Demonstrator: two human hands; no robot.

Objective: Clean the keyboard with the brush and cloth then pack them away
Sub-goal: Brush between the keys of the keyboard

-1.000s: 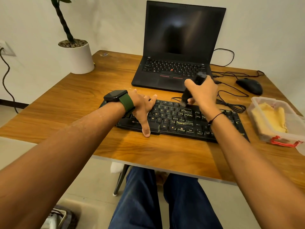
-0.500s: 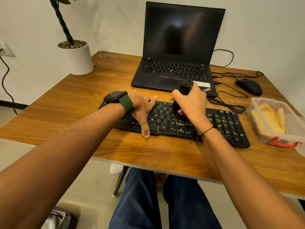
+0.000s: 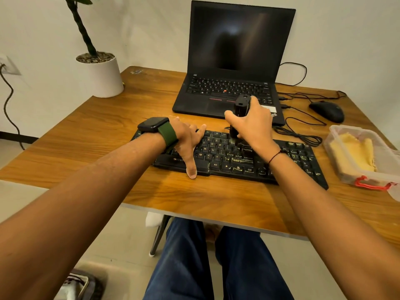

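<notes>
Wooden desk [image 3: 91, 135] by a white wall: your left hand [image 3: 186, 139] lies flat, fingers spread, on the keyboard [image 3: 229, 156] to steady it, while your right hand [image 3: 251, 124] grips the brush [image 3: 239, 113] upright, bristles down on the upper key rows; the cloth [image 3: 355, 152] waits in its container [image 3: 365, 182] at right.

Laptop [image 3: 232, 87] crowds behind keyboard [image 3: 238, 161]; bare table [image 3: 91, 137] lies left.

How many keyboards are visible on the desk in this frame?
2: the black external keyboard under both hands at the front, and the laptop with its built-in keyboard behind it. None seem hidden.
</notes>
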